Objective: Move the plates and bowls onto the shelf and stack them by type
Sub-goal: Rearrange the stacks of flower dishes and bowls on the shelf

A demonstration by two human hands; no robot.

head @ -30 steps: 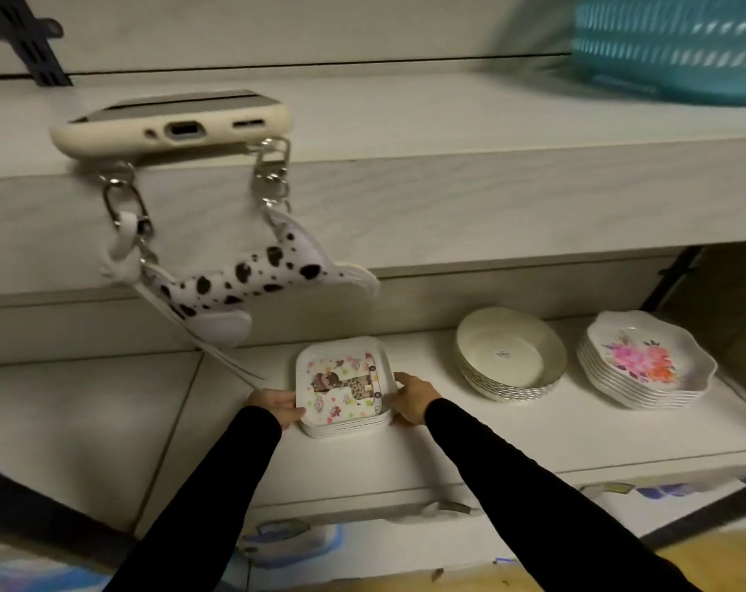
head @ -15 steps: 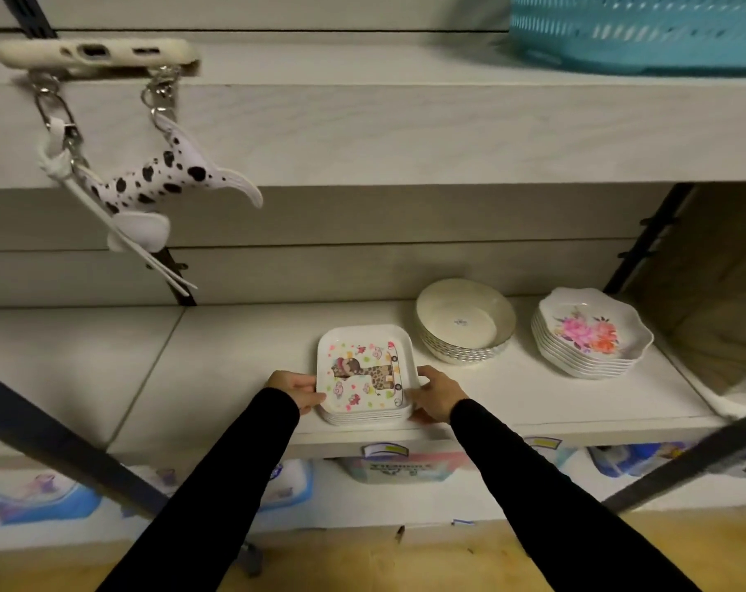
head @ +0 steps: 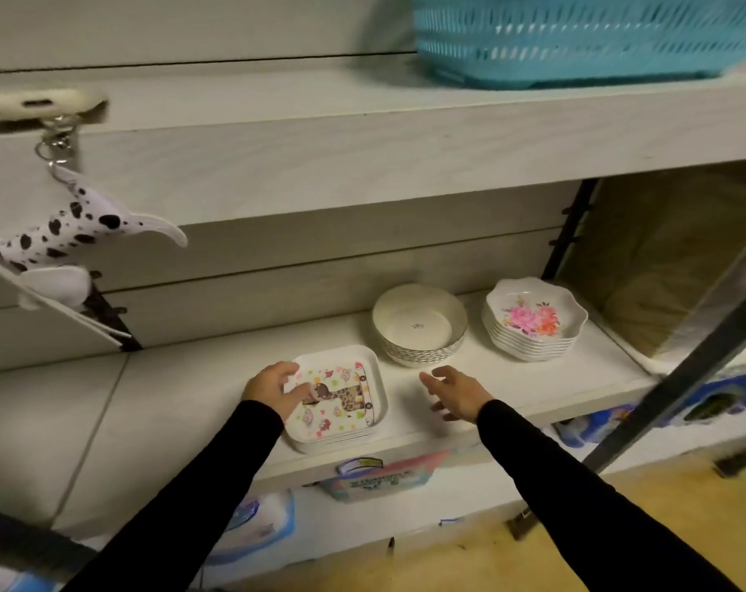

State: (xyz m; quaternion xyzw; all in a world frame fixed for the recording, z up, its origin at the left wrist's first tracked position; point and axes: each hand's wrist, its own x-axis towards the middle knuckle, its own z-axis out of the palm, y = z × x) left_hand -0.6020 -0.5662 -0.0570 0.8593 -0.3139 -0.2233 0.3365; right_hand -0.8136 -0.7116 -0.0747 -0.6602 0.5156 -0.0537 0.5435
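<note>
Bowls (head: 420,326) in a round stack stood just beyond the right hand (head: 456,393), the nearer one, which hovered spread and empty over the shelf (head: 533,378); the left hand (head: 271,386) lay slack on the square giraffe plates (head: 345,403).

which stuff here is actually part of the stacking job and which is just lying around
Part of the job:
- square giraffe plates, stacked, left hand touching them
- round white bowls, stacked
- scalloped floral dishes, stacked
- lower shelf
- right hand, holding nothing

Just lying about:
- turquoise basket
- phone in a cream case
- spotted plush charm
- packages under the shelf
</note>
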